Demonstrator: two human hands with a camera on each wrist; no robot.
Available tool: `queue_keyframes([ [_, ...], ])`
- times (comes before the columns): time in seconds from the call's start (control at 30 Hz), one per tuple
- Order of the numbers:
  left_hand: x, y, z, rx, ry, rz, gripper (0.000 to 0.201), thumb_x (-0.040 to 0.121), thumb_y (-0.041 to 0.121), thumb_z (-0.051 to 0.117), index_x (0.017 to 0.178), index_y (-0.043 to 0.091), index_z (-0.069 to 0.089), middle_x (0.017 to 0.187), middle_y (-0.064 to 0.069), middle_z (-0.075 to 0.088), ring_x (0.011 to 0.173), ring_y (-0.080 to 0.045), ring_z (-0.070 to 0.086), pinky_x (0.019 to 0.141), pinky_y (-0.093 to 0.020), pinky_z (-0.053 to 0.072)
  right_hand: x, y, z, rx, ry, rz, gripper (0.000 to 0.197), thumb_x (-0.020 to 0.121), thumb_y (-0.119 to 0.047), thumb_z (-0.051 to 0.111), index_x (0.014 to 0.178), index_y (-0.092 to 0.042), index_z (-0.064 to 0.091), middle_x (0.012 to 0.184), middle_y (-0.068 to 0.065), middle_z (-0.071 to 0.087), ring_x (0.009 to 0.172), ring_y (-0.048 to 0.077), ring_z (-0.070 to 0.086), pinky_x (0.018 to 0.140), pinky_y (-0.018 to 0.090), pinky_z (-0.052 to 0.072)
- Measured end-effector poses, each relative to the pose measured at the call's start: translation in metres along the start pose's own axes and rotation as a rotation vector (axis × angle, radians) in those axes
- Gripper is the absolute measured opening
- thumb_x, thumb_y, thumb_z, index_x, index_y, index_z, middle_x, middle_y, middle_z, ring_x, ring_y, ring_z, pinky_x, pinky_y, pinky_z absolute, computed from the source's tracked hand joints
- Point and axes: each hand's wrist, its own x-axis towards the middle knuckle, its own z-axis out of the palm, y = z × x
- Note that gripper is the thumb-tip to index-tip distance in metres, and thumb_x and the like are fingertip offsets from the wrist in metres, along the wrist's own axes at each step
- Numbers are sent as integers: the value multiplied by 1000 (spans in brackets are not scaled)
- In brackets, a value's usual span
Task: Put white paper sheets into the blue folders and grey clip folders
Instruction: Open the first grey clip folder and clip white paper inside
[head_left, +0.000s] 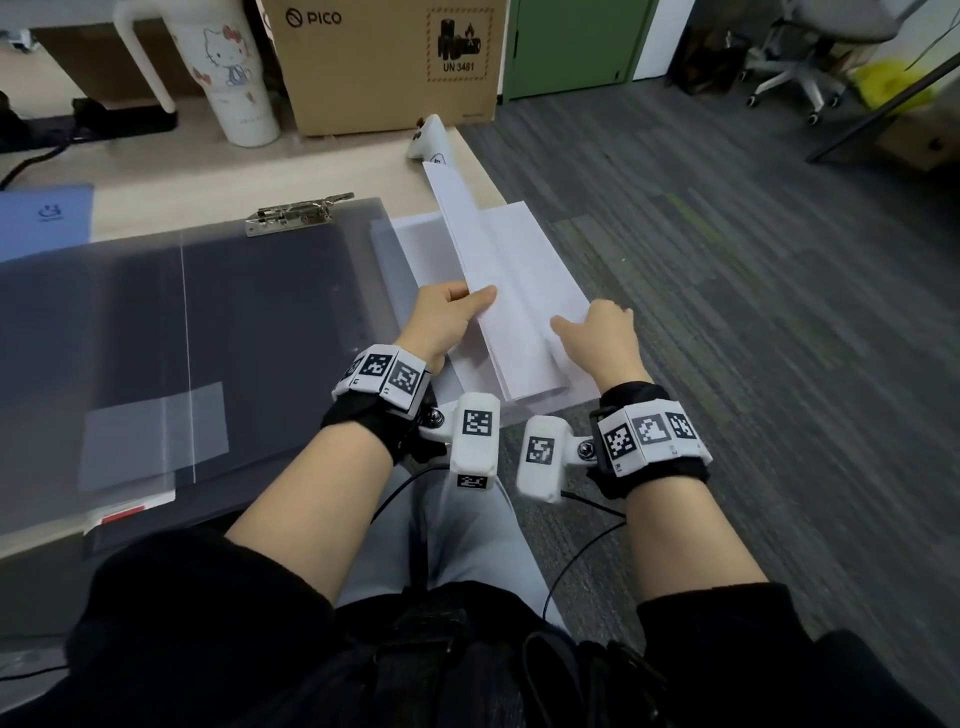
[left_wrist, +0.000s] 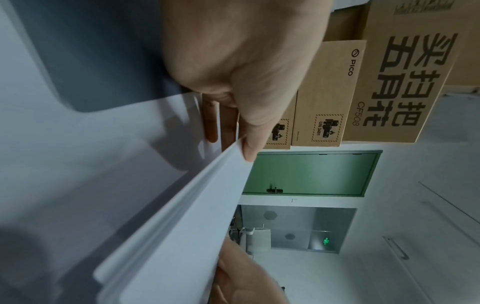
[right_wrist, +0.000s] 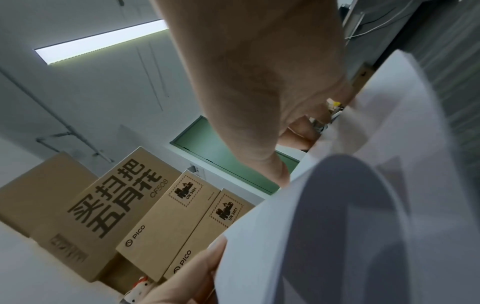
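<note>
A bundle of white paper sheets (head_left: 498, 291) is tilted up on edge above the flat paper stack (head_left: 524, 234) at the desk's right edge. My left hand (head_left: 470, 301) pinches the bundle's left side, thumb on top; the left wrist view shows that thumb (left_wrist: 249, 148) on the sheets (left_wrist: 182, 226). My right hand (head_left: 587, 322) grips the bundle's right side, thumb on the paper and fingers curled behind it (right_wrist: 298, 131). The open grey clip folder (head_left: 218, 322) lies to the left, its metal clip (head_left: 298, 213) at the far side. A blue folder (head_left: 44, 218) lies at the far left.
A cartoon-cat tumbler (head_left: 228, 67), a PICO cardboard box (head_left: 384, 62) and a white controller (head_left: 428, 140) stand at the back of the desk. The desk ends just right of the paper, with grey carpet (head_left: 727, 312) beyond. An office chair (head_left: 810, 67) stands far right.
</note>
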Motion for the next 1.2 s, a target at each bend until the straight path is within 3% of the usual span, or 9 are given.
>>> queue_keyframes([
  [0.1, -1, -1, 3, -17, 7, 30, 6, 91, 9, 59, 90, 9, 65, 77, 3, 65, 67, -5, 60, 63, -9, 47, -3, 1, -2, 59, 22, -11, 35, 86, -25, 54, 61, -11, 33, 76, 11, 44, 103, 34, 51, 79, 32, 31],
  [0.2, -1, -1, 4, -66, 40, 42, 11, 88, 4, 61, 98, 7, 63, 64, 13, 68, 56, 2, 63, 55, -8, 47, -10, -2, -6, 105, 112, -64, 32, 85, -20, 54, 59, -17, 35, 63, 1, 39, 79, 28, 41, 68, 29, 32],
  [0.33, -1, -4, 5, -46, 62, 55, 9, 85, 4, 65, 88, 13, 63, 63, 10, 70, 62, -7, 64, 68, -19, 52, -20, -15, -17, 233, 165, -236, 22, 82, -24, 62, 95, -11, 74, 99, 6, 73, 98, 22, 67, 88, 32, 52],
  [0.47, -5, 0, 3, -24, -3, 66, 7, 89, 11, 61, 95, 11, 63, 78, -10, 63, 69, -15, 57, 65, -20, 48, -30, -30, -14, 312, -22, -282, 37, 75, -34, 75, 106, -15, 66, 107, -2, 65, 98, 17, 66, 92, 36, 51],
  [0.57, -7, 3, -1, -5, -70, 66, 11, 93, 20, 57, 86, 15, 63, 59, 11, 58, 52, -1, 52, 58, -15, 43, -33, -37, -5, 123, -117, -292, 63, 74, -38, 75, 125, -10, 52, 125, 7, 56, 115, 24, 54, 97, 39, 45],
  [0.67, -9, 7, -4, -6, -149, 45, 19, 97, 30, 47, 99, 22, 65, 75, 13, 71, 75, -1, 65, 74, -16, 52, -36, -44, 0, -35, -104, -310, 27, 79, -20, 63, 99, -11, 46, 104, 13, 57, 105, 32, 55, 78, 38, 44],
  [0.8, -12, 14, -16, 6, -174, 42, 38, 99, 35, 39, 123, 11, 57, 108, -9, 66, 111, -19, 59, 91, -23, 51, -41, -49, -9, -49, 32, -202, 19, 86, -5, 43, 104, -1, 48, 114, 23, 56, 104, 39, 54, 71, 35, 38],
  [0.9, -14, 17, -31, -41, -146, 47, 31, 99, 36, 40, 112, 16, 60, 103, -3, 67, 105, -19, 58, 97, -34, 47, -48, -55, -18, -28, 142, -193, 20, 85, 0, 39, 101, 1, 50, 115, 26, 56, 103, 41, 54, 70, 33, 30],
  [1.2, -21, 33, -77, -173, 65, 115, 12, 97, 25, 48, 93, 24, 59, 95, 5, 65, 84, -11, 60, 70, -22, 43, -73, -99, -40, 103, 607, -419, 42, 83, 5, 34, 115, -10, 57, 100, 12, 67, 89, 33, 60, 67, 32, 31],
])
